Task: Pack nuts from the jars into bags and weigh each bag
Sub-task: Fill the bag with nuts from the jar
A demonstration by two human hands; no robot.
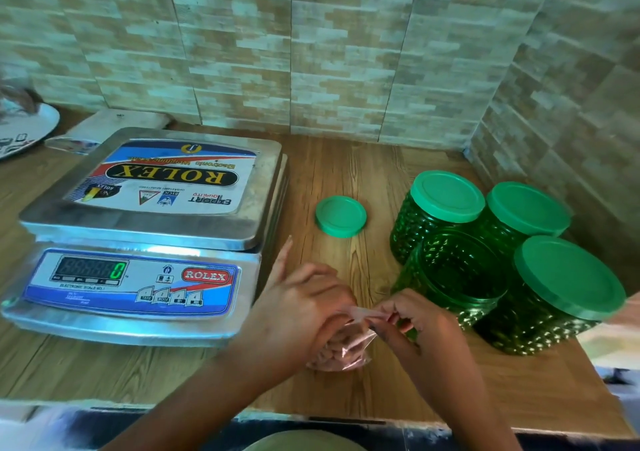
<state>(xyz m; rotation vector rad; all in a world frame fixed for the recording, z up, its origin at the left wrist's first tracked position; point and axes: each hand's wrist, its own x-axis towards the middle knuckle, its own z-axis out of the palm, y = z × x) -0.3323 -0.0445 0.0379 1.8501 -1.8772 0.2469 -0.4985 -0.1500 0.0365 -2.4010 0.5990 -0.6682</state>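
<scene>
Bag point(346, 350) seemingly upright, neck rightward, pinched by right hand point(419, 329)

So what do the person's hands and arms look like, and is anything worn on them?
Nothing is worn. The left hand and right hand are bare, with no gloves and no rings that show. No watch or bracelet is at either wrist. The left forearm and right forearm are bare too, with no sleeve in view.
</scene>
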